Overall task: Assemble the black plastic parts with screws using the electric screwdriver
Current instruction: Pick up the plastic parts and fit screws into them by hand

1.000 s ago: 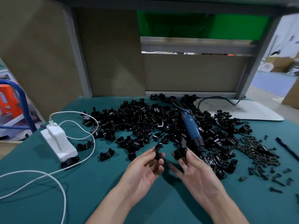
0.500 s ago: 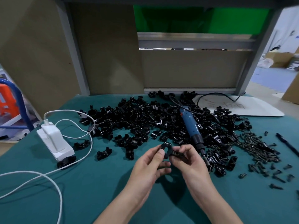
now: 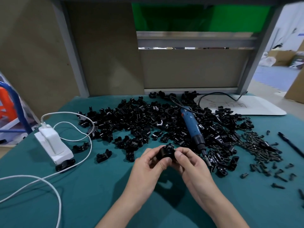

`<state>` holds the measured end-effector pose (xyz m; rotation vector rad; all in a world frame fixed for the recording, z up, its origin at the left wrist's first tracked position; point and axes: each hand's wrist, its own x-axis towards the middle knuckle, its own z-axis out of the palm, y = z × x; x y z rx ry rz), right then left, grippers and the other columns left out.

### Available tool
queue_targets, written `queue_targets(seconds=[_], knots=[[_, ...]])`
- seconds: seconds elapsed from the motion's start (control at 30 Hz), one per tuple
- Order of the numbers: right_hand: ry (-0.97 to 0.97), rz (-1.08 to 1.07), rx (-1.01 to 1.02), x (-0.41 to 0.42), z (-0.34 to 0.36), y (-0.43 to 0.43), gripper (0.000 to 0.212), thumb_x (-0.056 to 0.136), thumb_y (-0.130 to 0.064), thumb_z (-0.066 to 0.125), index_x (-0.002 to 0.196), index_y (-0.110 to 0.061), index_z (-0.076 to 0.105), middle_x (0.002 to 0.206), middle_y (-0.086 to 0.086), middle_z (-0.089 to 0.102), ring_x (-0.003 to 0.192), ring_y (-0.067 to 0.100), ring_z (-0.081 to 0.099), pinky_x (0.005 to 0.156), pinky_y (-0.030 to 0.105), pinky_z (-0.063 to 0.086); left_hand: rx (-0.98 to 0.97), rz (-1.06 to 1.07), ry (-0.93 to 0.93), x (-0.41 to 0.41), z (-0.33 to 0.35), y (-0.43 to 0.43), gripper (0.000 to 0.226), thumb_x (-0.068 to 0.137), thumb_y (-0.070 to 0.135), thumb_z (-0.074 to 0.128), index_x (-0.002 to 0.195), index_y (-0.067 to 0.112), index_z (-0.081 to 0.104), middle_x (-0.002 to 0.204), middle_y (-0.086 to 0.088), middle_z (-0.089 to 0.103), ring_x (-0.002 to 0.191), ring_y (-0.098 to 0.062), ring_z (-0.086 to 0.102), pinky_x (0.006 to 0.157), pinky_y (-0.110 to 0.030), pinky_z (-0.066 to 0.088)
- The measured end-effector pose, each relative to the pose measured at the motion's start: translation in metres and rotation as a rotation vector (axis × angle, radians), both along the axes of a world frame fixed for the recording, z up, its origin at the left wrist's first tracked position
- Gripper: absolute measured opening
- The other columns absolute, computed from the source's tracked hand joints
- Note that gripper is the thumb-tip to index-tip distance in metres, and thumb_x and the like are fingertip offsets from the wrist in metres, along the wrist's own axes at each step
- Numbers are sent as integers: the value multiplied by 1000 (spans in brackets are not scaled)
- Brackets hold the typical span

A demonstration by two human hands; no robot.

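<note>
Both hands, left hand (image 3: 148, 163) and right hand (image 3: 189, 162), have now pressed their two separate black parts (image 3: 165, 153) together and pinch them as one; screws (image 3: 263, 147) and screwdriver (image 3: 191, 127) untouched.

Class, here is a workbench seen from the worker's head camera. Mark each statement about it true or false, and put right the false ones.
1. The left hand and right hand both grip black parts. True.
2. The screwdriver is in the right hand. False: it lies on the pile, held by no hand.
3. The screws lie to the right of the pile. True.
4. The charger sits to the right of the pile. False: it sits to the left of the pile, near the table's left edge.
</note>
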<state>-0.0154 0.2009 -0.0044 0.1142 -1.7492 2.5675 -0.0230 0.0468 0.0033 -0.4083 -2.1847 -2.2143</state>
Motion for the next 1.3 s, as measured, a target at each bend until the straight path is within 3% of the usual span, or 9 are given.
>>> queue_targets(seconds=[0.13,0.33,0.43,0.6,0.77,0.87,0.97,1.1,1.3], knots=[[19,-8,31,3,5,1,67,59,-60,94,117,-31,76,117,5,76,114,22,71,90,24,56,-68,-7,74,1,-2,0,30,80,47,77,109,48,72,99,6,64,98,-10,67,90,-27,54],[10,87,46,6,10,6,64,60,-53,96,115,-27,78,125,6,74,120,23,69,95,25,56,-71,6,79,1,-1,-3,43,72,58,82,111,47,68,108,9,72,105,-10,68,95,-35,55],[4,74,55,6,10,7,67,53,-54,98,111,-27,79,122,6,75,117,22,70,93,24,56,-117,-12,132,3,0,-3,41,74,62,76,111,44,71,104,10,68,103,-11,68,94,-39,56],[22,51,107,8,11,7,67,51,-59,97,109,-30,79,112,0,77,95,14,72,90,24,56,-216,-28,183,4,-2,-5,37,81,64,69,115,50,69,98,10,63,100,-12,66,86,-31,56],[48,63,152,11,10,6,61,63,-57,92,116,-31,77,112,2,77,97,13,73,91,23,55,-218,-61,163,3,-4,-4,33,89,41,69,121,46,67,107,10,67,106,-11,66,88,-26,55],[54,30,133,11,10,6,56,66,-54,91,115,-29,78,116,5,77,110,18,72,96,26,55,-114,-104,78,4,-2,-2,39,86,33,74,125,36,67,116,12,72,111,-6,67,92,-20,53],[11,1,65,14,11,6,41,71,-41,87,111,-32,80,117,5,77,115,19,71,94,24,55,-66,-99,8,6,0,-1,36,81,32,77,115,26,70,109,9,76,105,-8,71,85,-15,52],[-63,23,-4,16,10,5,28,80,-24,80,107,-29,82,114,4,78,109,16,73,87,20,56,-100,-82,4,9,-1,-1,28,78,33,76,104,22,74,100,4,78,95,-12,73,82,-19,55],[-58,-7,-6,24,5,3,42,72,-41,85,111,-28,80,116,4,77,113,17,72,93,25,55,-70,-29,17,16,-2,8,22,73,34,75,93,26,78,94,3,79,90,-12,75,78,-16,55]])
